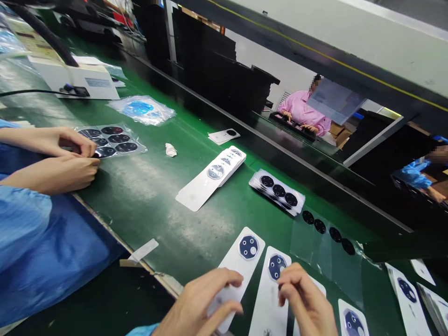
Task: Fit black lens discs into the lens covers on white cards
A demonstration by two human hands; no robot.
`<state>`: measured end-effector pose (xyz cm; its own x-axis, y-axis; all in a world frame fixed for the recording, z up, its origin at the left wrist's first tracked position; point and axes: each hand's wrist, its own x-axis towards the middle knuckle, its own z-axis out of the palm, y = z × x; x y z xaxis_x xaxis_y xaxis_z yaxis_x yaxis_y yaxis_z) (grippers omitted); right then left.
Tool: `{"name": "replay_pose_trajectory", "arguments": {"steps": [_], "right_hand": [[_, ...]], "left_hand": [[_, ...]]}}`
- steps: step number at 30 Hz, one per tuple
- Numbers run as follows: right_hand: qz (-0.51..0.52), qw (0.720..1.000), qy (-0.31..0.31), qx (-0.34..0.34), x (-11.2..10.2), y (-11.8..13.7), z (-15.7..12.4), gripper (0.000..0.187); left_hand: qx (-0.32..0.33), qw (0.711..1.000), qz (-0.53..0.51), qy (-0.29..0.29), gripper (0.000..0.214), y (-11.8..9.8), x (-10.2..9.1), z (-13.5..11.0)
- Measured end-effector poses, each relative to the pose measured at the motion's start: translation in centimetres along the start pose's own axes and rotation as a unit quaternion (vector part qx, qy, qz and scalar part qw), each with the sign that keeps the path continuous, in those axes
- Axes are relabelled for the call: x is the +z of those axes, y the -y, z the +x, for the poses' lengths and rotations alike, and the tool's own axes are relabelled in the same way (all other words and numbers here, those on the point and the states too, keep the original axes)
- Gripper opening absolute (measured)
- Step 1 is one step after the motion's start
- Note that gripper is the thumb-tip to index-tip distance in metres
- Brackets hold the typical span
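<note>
My left hand (203, 303) lies on the lower end of a white card (238, 266) that carries a round blue camera-lens sticker, fingers curled and pressing it to the green belt. My right hand (304, 301) is pinched over the sticker on the second white card (271, 298) beside it; whatever sits between the fingertips is too small to see. More such cards (353, 322) lie to the right.
A fanned stack of white cards (213, 179), a stack of black round lens pieces (278, 191) and a clear strip with black discs (329, 233) lie on the green conveyor (147, 196). A co-worker's hands (70, 158) work at left over a bag of black discs (112, 140). A white machine (77, 77) stands behind.
</note>
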<state>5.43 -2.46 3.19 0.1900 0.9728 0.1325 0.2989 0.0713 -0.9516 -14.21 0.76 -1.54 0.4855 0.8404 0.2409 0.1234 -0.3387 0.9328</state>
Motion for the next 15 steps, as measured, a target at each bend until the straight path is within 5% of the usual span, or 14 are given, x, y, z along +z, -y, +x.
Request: {"name": "replay_pose_trajectory", "arguments": {"steps": [2, 5, 9, 15], "right_hand": [[0.008, 0.997, -0.007, 0.070, -0.8, 0.0, 1.2, 0.024], [0.025, 0.987, 0.058, 0.146, -1.0, -0.7, 2.6, 0.026], [0.044, 0.982, 0.091, 0.158, 0.5, -2.4, 3.4, 0.028], [-0.088, 0.993, 0.075, 0.036, 2.7, -3.5, 4.0, 0.015]], "left_hand": [[0.122, 0.970, 0.207, -0.038, 0.017, 0.5, -0.7, 0.3], [0.222, 0.902, 0.363, -0.074, 0.022, 1.2, -0.5, 0.9], [0.228, 0.872, 0.420, -0.110, 0.027, 1.6, 1.1, 1.2], [0.217, 0.841, 0.481, -0.120, 0.028, 2.0, 2.7, 1.0]]}}
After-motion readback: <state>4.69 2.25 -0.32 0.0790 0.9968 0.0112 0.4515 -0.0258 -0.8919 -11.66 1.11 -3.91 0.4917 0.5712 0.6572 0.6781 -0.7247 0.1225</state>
